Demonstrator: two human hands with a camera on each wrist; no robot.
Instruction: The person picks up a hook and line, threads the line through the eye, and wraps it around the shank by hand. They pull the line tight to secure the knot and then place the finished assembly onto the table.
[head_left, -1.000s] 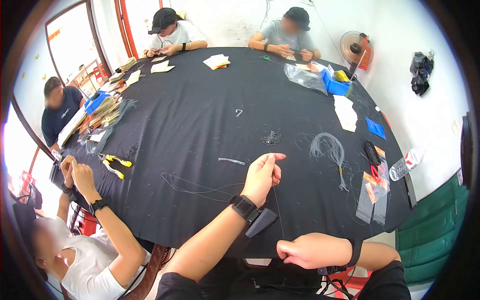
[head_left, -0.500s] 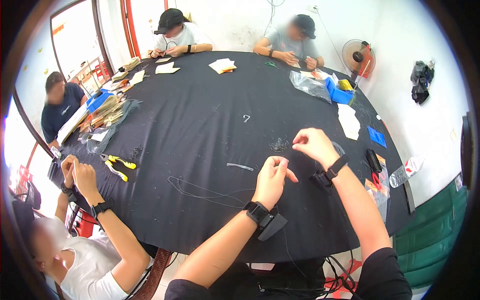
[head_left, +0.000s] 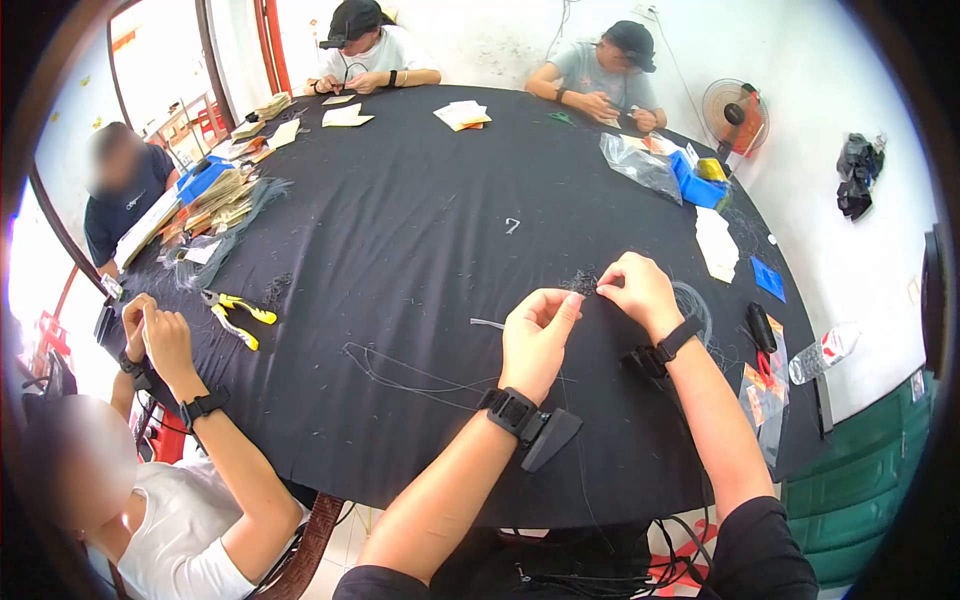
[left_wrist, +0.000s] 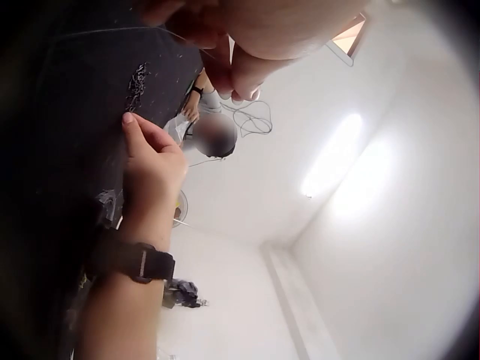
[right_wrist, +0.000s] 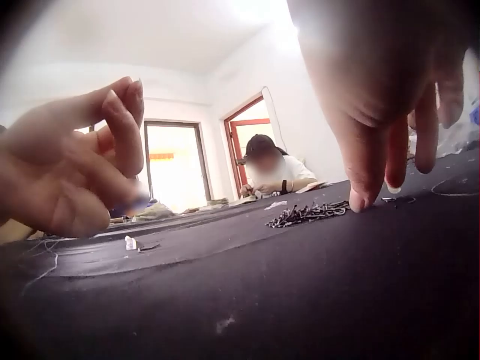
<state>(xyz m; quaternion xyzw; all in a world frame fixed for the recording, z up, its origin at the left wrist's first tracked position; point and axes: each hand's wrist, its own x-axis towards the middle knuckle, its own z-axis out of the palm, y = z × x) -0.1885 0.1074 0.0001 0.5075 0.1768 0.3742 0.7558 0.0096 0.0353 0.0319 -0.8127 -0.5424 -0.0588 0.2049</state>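
Note:
Thumb and fingertips of the left hand pinch a thin clear line, which stretches away from them in the left wrist view. A small pile of dark, hook-like metal pieces lies on the black cloth just beyond both hands. At the pile's right edge, the right hand points its thumb and forefinger down to the cloth. In the right wrist view its fingers are nearly straight beside the pile; whether a piece is between them cannot be seen.
Looped line lies left of the hands, and a coiled bundle is right of them. Yellow-handled pliers rest farther left. Several people sit around the table. A bottle and blue tray are at the right.
The right hand has gone from the table's near edge up to the dark pile, moving slightly closer to it in the last half second. The left hand remains nearby, its fingers rearranged.

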